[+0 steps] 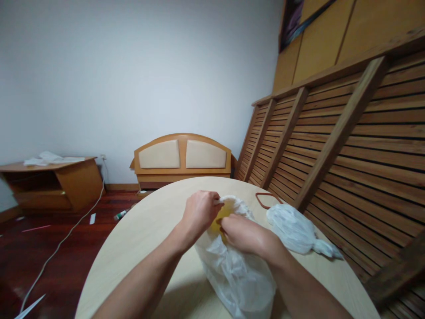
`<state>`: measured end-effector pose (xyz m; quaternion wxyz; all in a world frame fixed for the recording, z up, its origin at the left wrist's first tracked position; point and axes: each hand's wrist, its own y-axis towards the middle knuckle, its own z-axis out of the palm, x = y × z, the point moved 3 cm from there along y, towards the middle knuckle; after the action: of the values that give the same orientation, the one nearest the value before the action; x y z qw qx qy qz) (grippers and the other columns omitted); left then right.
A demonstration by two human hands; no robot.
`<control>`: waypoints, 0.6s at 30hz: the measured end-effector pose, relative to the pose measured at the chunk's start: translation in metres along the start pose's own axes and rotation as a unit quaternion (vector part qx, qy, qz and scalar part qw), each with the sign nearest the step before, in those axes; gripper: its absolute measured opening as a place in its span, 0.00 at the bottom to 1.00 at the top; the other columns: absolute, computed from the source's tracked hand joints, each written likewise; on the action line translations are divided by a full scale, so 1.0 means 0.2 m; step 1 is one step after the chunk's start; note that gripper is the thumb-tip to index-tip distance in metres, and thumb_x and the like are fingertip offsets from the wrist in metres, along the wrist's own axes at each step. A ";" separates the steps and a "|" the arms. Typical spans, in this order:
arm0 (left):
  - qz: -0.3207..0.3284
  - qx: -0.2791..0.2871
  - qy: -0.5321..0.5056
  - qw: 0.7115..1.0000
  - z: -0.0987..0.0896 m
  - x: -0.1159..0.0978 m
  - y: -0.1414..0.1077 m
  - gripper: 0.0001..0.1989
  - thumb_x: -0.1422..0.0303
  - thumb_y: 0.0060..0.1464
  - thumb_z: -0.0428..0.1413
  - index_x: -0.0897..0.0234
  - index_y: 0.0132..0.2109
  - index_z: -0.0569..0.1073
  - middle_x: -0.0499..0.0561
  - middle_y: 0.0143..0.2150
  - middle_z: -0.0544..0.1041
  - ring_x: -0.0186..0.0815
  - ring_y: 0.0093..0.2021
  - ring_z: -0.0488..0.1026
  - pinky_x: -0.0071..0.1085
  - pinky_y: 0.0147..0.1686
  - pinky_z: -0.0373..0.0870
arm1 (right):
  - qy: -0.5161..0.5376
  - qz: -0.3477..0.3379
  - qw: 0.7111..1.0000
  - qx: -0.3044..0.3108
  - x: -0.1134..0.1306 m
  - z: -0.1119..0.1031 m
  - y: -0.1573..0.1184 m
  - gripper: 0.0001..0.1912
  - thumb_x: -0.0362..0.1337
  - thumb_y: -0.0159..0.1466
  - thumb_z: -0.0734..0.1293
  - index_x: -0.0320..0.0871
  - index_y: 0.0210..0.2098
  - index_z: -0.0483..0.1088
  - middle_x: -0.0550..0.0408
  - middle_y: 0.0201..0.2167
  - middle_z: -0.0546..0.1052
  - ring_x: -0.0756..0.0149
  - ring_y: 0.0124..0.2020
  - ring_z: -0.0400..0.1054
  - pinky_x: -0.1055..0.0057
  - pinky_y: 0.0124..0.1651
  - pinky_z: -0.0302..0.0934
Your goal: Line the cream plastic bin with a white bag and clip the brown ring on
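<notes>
A white translucent plastic bag (235, 279) stands on the round pale table (149, 221), its mouth open towards the top. My left hand (203, 210) is closed on the bag's rim at the upper left. Just right of it, my right hand (244, 232) reaches into the bag's mouth, fingers curled beside something yellow (223, 215) inside. What the right fingers hold, if anything, is hidden. To the right lies another white bag (292, 228), full and twisted shut at one end.
Behind the second bag, a brown rectangular frame (262, 200) lies near the table's edge. Slatted wooden panels (332, 146) lean along the right side. A headboard (182, 155) stands beyond the table. At the left are a low cabinet (79, 186) and a cable (71, 230) across the floor.
</notes>
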<state>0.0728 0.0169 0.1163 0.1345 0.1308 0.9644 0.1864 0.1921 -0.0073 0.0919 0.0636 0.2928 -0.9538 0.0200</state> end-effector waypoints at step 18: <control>-0.021 -0.022 -0.044 0.999 -0.05 0.06 0.00 0.09 0.62 0.59 0.56 0.61 0.37 0.78 0.53 0.35 0.82 0.42 0.38 0.78 0.30 0.31 0.61 | -0.036 0.148 0.959 -0.238 -0.16 -0.22 -0.05 0.09 0.37 0.67 0.64 0.46 0.40 0.78 0.48 0.39 0.82 0.53 0.44 0.76 0.67 0.38 0.61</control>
<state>0.0586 0.0178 0.1225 0.1838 0.1158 0.9557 0.1986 0.2292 0.0065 0.1318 0.0934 0.1250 -0.9653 -0.2093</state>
